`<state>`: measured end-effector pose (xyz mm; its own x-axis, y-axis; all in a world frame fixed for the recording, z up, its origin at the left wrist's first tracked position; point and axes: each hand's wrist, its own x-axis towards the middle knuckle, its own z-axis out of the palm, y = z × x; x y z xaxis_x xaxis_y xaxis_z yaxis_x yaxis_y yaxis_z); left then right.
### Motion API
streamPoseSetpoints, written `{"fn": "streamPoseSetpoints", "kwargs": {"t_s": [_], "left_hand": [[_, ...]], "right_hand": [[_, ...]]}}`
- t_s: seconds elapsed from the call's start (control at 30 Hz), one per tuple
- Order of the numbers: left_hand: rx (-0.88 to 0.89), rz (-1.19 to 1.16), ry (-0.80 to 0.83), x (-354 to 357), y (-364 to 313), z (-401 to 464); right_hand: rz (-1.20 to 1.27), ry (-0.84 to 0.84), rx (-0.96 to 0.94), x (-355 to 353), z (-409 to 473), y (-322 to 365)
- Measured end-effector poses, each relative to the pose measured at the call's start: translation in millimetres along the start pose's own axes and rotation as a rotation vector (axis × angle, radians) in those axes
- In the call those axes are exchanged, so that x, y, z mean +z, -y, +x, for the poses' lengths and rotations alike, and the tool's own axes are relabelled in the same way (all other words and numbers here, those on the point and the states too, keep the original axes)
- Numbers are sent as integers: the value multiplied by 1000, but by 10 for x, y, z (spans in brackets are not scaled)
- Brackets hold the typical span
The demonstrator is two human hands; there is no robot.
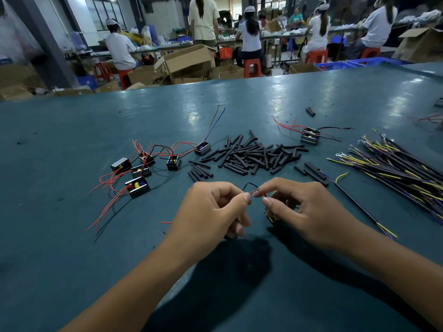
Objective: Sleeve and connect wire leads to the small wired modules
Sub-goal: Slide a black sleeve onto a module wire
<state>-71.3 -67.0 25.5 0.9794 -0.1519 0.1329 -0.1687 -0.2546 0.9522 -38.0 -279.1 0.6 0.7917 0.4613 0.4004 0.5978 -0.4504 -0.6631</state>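
My left hand (215,207) and my right hand (302,212) meet just above the green table (72,236). Between their fingertips they pinch a thin red wire lead (254,192), where a black lead end sticks up beside it. A small module (269,215) sits mostly hidden under my right hand's curled fingers. A pile of short black sleeves (254,155) lies just beyond my hands. Several small wired modules (143,168) with red and black leads are grouped at the left. One more module (310,136) stands behind the pile at the right.
A bundle of long black, yellow and purple wire leads (398,164) lies at the right, one long lead (354,204) reaching toward my right wrist. A lone sleeve (310,112) lies farther back. Beyond the table's far edge are seated workers, red stools and cardboard boxes (187,61).
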Motion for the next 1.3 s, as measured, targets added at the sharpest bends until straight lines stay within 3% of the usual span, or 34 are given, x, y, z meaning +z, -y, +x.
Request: {"fn": "streamPoseSetpoints", "kwargs": {"t_s": [0.13, 0.27, 0.6, 1.07, 1.3], "left_hand": [[130, 252, -154, 13, 81, 35], [227, 379, -164, 17, 92, 45], [238, 174, -63, 27, 163, 94], [253, 140, 11, 82, 226, 111], [200, 108, 88, 106, 236, 121]], "right_hand": [[-46, -34, -20, -25, 17, 12], [-54, -27, -41, -34, 27, 36], [143, -47, 3, 37, 5, 81], [506, 67, 147, -17, -5, 56], [296, -50, 36, -166, 13, 116]]}}
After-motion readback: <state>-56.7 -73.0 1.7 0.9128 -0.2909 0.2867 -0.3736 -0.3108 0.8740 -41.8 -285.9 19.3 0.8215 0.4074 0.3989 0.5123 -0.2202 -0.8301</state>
